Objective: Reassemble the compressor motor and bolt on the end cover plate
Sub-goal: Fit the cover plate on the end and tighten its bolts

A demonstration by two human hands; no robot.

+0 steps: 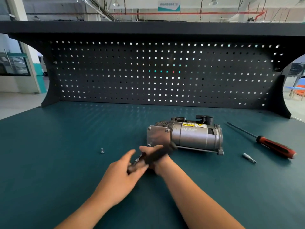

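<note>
workbench: we see a flat teal-topped workbench with a dark perforated metal pegboard standing at its back.
motor: the silver-grey cylindrical metal compressor motor lies on its side near the middle of the bench, a yellow warning label on top.
cover: the square bare-metal end cover plate sits on the motor's left end, with bolt heads at three corners; the fourth corner is hidden behind the tool.
bolt: one small silver loose bolt stands on the bench, well left of the motor and apart from both hands.
tool: a long black tool, blurred, slants from the left hand up to the plate's lower edge.
right hand: our right hand is wrapped round the tool's thick handle, just in front of the plate.
left hand: our left hand meets the tool's thin near end, thumb raised; through the blur we cannot tell whether it pinches.
right of motor: a red-and-black-handled screwdriver and a short silver driver bit lie apart.
</note>
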